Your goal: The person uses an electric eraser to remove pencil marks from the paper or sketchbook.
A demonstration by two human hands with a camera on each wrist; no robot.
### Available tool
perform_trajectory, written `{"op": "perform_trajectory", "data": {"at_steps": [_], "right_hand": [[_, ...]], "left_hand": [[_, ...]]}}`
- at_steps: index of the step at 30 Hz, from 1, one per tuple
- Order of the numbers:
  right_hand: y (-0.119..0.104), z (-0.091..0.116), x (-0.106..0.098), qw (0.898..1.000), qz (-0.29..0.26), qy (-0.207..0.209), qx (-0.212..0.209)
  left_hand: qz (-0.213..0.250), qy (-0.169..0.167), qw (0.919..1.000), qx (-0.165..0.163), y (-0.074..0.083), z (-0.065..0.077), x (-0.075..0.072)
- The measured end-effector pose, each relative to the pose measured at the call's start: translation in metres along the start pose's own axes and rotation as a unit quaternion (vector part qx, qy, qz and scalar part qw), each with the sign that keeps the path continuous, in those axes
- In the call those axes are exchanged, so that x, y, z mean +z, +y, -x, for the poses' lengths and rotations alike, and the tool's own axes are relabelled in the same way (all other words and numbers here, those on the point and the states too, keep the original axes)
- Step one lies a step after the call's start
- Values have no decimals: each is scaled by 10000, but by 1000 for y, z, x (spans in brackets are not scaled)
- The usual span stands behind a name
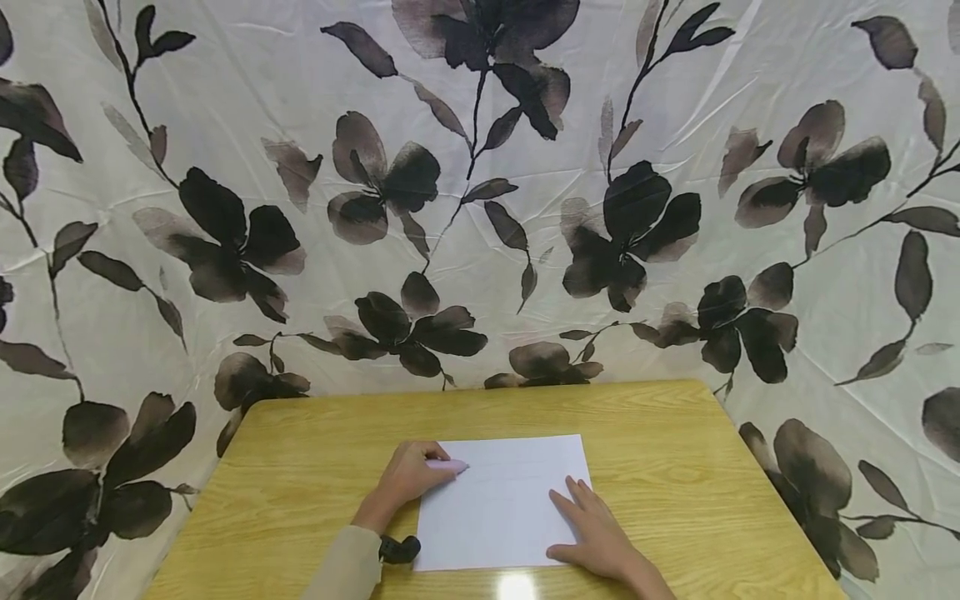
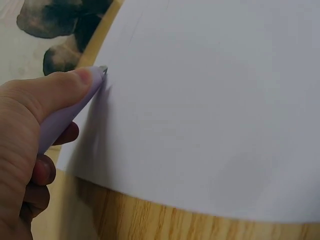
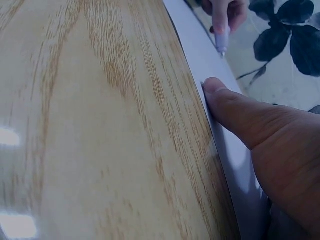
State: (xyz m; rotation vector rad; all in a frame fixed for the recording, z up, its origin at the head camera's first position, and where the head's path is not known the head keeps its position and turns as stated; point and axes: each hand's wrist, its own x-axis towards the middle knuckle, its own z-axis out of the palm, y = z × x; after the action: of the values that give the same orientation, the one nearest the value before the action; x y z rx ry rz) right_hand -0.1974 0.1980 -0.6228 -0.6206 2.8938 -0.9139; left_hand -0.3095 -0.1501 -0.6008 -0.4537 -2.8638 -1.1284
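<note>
A white sheet of paper [image 1: 498,517] lies flat on the wooden table, with faint straight lines across its upper part. My left hand [image 1: 412,473] grips a lilac utility knife [image 2: 67,112], thumb along its top and fingers curled beneath. The knife's small metal tip [image 2: 103,69] is at the left part of the sheet; whether it touches the paper I cannot tell. On the right part of the sheet, my right hand [image 1: 595,533] rests with fingers spread. Its thumb [image 3: 216,86] presses near the paper's edge in the right wrist view.
The yellow wooden table [image 1: 675,467] extends around the paper on all sides. Behind and beside it hangs a white cloth [image 1: 517,333] with dark floral print. A black band [image 1: 400,549] circles the left wrist, below a beige sleeve [image 1: 348,562].
</note>
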Motion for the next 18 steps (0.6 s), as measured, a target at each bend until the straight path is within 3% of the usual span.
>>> {"op": "perform_trajectory", "data": {"at_steps": [9, 18], "right_hand": [[-3, -1, -6, 9999, -41, 15, -92], [-2, -1, -6, 10000, -5, -7, -70]], "left_hand": [[-7, -24, 9999, -99, 2, -3, 2], [-64, -76, 9999, 88, 1, -2, -2]]}}
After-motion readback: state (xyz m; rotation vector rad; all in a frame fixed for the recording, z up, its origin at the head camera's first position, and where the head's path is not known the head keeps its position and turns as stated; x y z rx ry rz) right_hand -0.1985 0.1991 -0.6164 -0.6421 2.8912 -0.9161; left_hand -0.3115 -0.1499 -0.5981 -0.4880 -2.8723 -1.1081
